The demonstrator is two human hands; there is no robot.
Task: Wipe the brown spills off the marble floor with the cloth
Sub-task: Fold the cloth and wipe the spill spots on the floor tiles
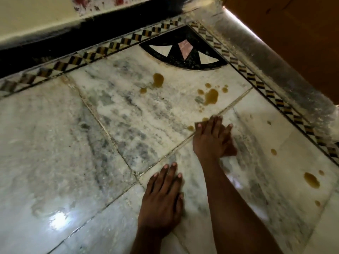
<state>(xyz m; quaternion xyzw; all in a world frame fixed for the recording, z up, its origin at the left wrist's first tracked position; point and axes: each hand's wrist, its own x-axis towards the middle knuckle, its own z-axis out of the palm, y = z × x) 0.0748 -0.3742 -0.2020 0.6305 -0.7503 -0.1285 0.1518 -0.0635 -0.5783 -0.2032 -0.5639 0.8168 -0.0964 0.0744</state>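
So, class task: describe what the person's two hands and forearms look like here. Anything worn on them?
Both arms are bare: no sleeves, gloves, watch, bangles or rings show on the left hand or the right hand. Fingernails are short, pale and unpainted.

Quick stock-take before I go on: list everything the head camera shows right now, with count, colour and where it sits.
brown spills: several puddles and drops; two clusters below the corner inlay, more along the right edge of the floor, small drops beside the cloth
cloth: one, brownish, mostly hidden under the right hand
marble floor: white with grey veins, slabs split by thin joints
border strip: black-and-tan checked band along the top and right edges
corner inlay: one, black fan with white and pink pieces, top centre
wall: cream, red splatters, top left
wooden panel: brown, top right
left hand: flat on the floor, bottom centre
right hand: pressing the cloth on a joint line
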